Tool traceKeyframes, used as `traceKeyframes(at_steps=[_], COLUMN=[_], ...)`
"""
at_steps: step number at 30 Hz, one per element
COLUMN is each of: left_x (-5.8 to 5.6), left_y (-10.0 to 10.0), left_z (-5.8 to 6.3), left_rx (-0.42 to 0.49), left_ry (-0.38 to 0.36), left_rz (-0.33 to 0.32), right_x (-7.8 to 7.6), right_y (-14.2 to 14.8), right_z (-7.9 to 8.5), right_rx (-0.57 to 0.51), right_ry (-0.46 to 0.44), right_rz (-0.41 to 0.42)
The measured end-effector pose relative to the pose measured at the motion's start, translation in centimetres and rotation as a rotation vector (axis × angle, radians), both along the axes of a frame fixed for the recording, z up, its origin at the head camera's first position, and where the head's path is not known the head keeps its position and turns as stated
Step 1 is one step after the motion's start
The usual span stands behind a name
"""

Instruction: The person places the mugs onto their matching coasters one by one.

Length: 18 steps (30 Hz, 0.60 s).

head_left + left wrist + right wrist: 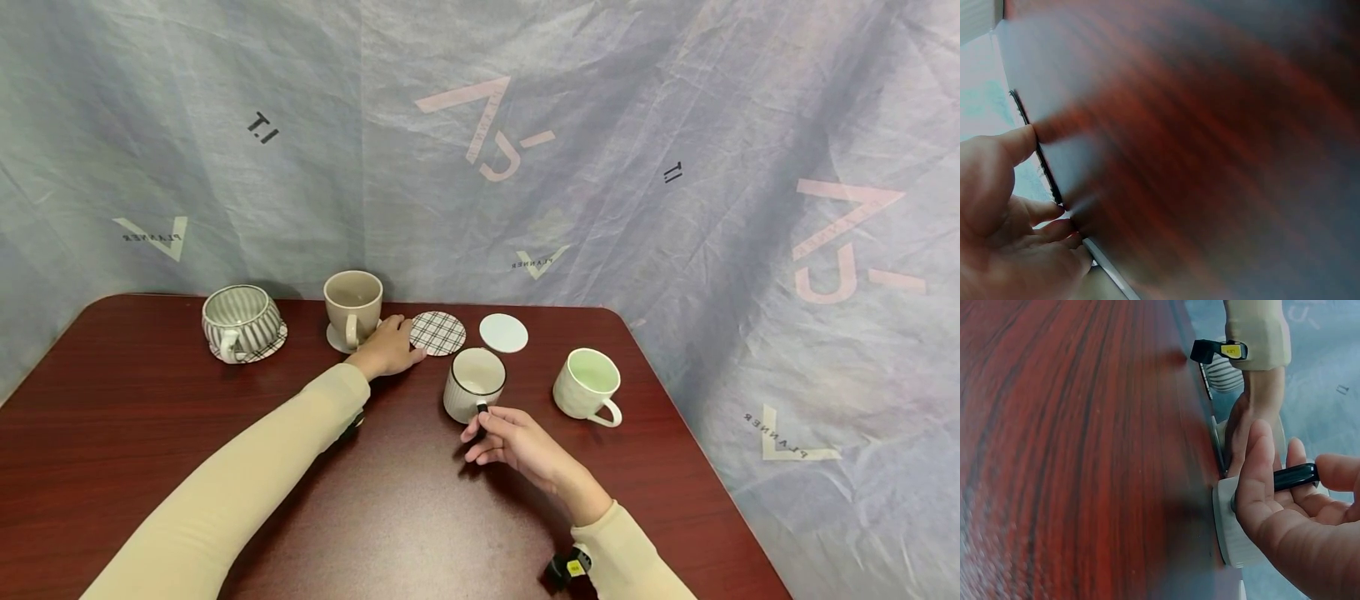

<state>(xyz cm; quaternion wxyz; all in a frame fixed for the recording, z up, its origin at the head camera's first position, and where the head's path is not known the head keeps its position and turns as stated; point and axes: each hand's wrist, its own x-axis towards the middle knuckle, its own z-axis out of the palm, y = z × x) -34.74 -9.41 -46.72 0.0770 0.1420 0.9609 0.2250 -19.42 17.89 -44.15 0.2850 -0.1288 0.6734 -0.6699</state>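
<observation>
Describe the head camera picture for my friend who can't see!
A person's right hand holds a white mug by its black handle, while the left hand touches a plaid coaster on a red-brown table. To the left, a striped mug and a beige mug stand on coasters; a bare white coaster and a pale green mug are further right.

Wrinkled grey backdrop [615, 108], small lettering [152, 238], apparently mirrored, dark red table [360, 517]

One table [112, 450], dark red wood-grain, rounded far corners, pale glare [390, 508] on its near middle; one creased grey-blue fabric backdrop [315, 67], which hangs behind and along the right side, bearing pink and pale-green motifs [840, 191] and black lettering [257, 122].
</observation>
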Motion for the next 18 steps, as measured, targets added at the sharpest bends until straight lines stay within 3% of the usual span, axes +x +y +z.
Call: traceKeyframes(at_steps=[7, 18], left_x=[-0.53, -0.2], left_y=[-0.12, -0.07], left_z=[-0.55, -0.24], left_rx=[-0.007, -0.014], left_ry=[0.006, 0.005], left_rz=[-0.008, -0.013], right_x=[0.1, 0.27], right_y=[-0.08, -0.25], right_z=[0.1, 0.29], right_rx=[-0.026, -0.03], right_ry=[-0.014, -0.029], right_rz=[0.001, -0.018])
